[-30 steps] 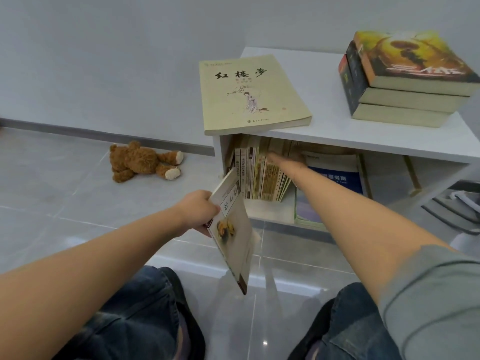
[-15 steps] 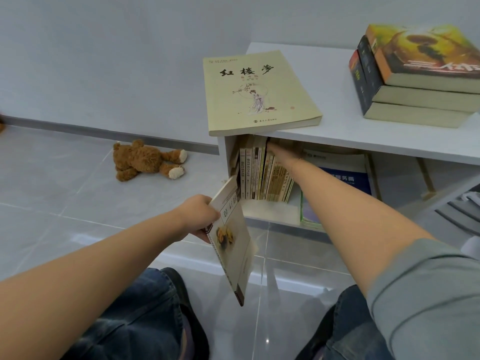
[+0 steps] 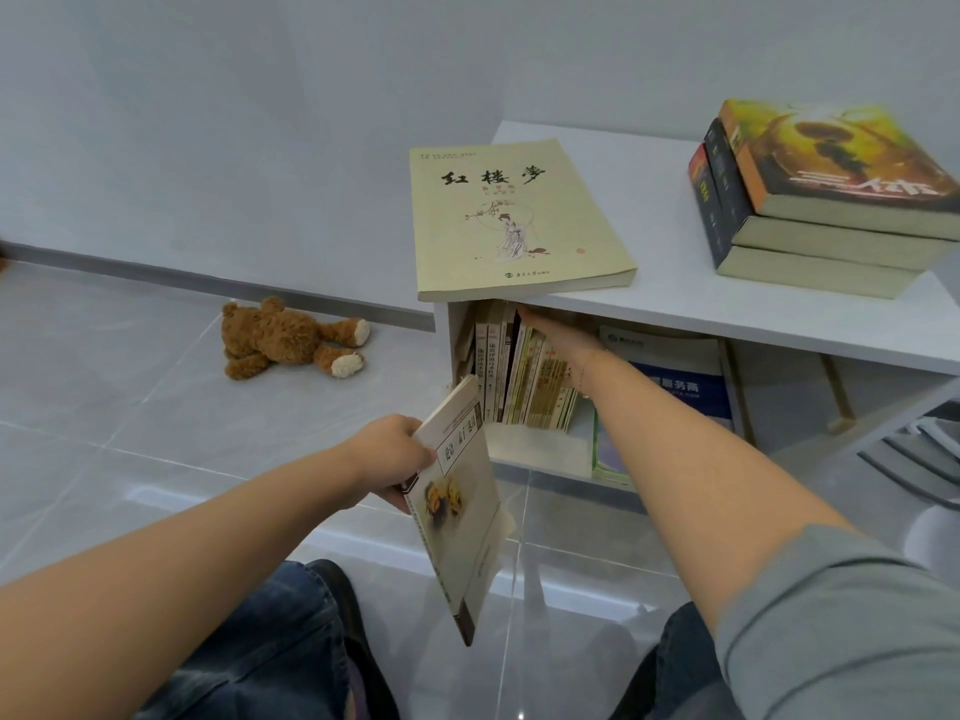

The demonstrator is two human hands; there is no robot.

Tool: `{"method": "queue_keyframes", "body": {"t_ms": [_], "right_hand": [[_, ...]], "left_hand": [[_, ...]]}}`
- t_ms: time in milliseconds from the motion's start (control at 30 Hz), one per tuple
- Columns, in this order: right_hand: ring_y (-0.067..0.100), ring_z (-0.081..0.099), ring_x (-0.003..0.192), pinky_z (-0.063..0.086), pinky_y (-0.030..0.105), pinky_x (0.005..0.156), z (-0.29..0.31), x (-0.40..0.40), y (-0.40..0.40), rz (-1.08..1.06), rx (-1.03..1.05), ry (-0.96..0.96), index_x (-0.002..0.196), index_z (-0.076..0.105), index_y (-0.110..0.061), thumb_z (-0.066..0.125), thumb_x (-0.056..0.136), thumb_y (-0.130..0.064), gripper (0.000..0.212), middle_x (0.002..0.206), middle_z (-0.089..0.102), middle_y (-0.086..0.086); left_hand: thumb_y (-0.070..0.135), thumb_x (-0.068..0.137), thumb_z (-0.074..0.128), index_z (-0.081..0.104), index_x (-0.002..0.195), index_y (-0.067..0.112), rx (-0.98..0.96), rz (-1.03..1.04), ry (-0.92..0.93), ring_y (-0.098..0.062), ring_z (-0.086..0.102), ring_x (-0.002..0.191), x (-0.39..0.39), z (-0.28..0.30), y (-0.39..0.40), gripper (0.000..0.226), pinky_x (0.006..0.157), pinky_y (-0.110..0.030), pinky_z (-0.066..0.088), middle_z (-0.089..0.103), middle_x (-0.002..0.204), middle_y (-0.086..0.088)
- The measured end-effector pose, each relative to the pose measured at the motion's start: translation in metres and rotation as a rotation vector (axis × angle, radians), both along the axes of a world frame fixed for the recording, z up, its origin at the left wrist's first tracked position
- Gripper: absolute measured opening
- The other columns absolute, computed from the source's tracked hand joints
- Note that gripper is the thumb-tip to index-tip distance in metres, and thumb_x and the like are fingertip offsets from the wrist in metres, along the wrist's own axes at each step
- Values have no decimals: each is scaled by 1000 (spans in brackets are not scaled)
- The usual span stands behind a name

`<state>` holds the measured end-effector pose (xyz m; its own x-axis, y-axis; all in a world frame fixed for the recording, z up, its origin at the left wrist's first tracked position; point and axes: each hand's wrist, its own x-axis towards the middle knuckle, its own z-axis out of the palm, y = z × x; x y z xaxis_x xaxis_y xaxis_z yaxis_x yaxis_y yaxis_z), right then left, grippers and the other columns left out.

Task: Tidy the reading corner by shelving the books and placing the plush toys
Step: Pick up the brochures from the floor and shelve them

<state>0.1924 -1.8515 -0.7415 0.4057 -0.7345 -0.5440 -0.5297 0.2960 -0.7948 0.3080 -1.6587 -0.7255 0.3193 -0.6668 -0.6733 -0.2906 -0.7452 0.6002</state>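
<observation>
Standing against the wall, a white shelf unit (image 3: 675, 298), w/ a grey tiled floor (image 3: 130, 433) in front. Lying on top at right, a stack of three thick books (image 3: 826, 200). Lying flat at the top's left corner, a yellow book (image 3: 514, 220), overhanging the edge a little. Standing inside the compartment at left, a row of upright books (image 3: 519, 376); leaning further right in same compartment, a blue-white book (image 3: 680, 376). Lying on its side on the floor near the baseboard, well apart from the shelf, a brown teddy bear (image 3: 285, 337). Hanging tilted in front of the compartment, below and just left of the row, a cream paperback (image 3: 462, 501). Gripping its upper spine edge, the left hand (image 3: 389, 454), fingers curled round it. Reaching into the compartment, the right hand (image 3: 556, 332), fingers straight and together, touching the tops of the upright books.
</observation>
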Motion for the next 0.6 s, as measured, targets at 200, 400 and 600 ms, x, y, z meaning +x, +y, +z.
{"method": "queue_keyframes", "body": {"t_ms": [200, 400, 600], "right_hand": [[26, 47, 116, 38, 37, 94, -9, -9, -10, -44, 0, -21, 137, 45, -21, 48, 91, -56, 58, 138, 48, 8], [27, 34, 135, 29, 35, 109, -11, -9, -23, -30, -105, 127, 146, 33, -16, 57, 83, -56, 79, 145, 37, 9], [30, 41, 126, 36, 28, 92, -2, -13, -27, 102, -98, 241, 137, 45, -8, 48, 97, -23, 43, 139, 42, 16]], "left_hand": [[8, 98, 45, 50, 126, 6, -14, -1, 12, -25, 72, 86, -1, 3, -2, 28, 64, -36, 62, 69, 106, -14], [7, 98, 45, 51, 125, 5, -25, 0, -6, -24, 72, 84, -3, 5, -2, 28, 62, -35, 61, 68, 106, -15], [11, 97, 39, 55, 114, 6, -141, -211, -354, -24, 68, 79, -17, 11, -6, 23, 60, -30, 59, 65, 106, -12]]}}
